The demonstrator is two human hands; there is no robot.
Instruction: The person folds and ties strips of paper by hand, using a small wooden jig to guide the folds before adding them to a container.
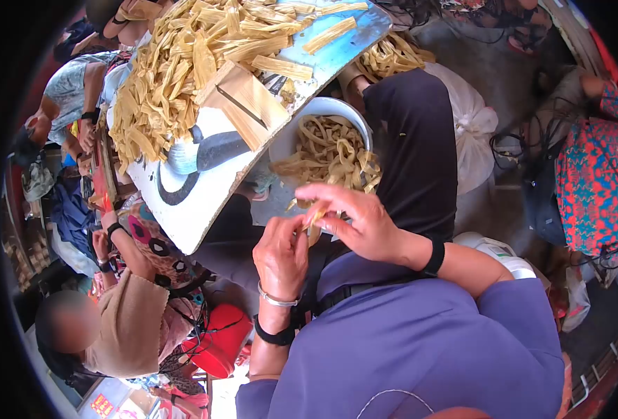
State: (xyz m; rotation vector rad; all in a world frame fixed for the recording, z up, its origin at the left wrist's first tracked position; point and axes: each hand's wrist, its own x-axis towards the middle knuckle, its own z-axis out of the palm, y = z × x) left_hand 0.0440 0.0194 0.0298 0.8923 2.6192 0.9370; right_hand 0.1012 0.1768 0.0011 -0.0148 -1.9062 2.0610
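Observation:
Between my two hands, a yellowish strip of thin dried material is pinched at the fingertips. My left hand, with a silver bracelet at its wrist, grips the strip from the left. From the right, my right hand holds it between thumb and fingers; a black band circles that wrist. Just beyond my hands, a pale round tub holds a tangle of long, limp tan strips. The exact material of the strips is unclear.
A board tabletop with a chipped edge carries a heap of flat folded strips and a slotted wooden block. A tied white sack stands right of my knee. Other people sit left and right. A red bucket is at lower left.

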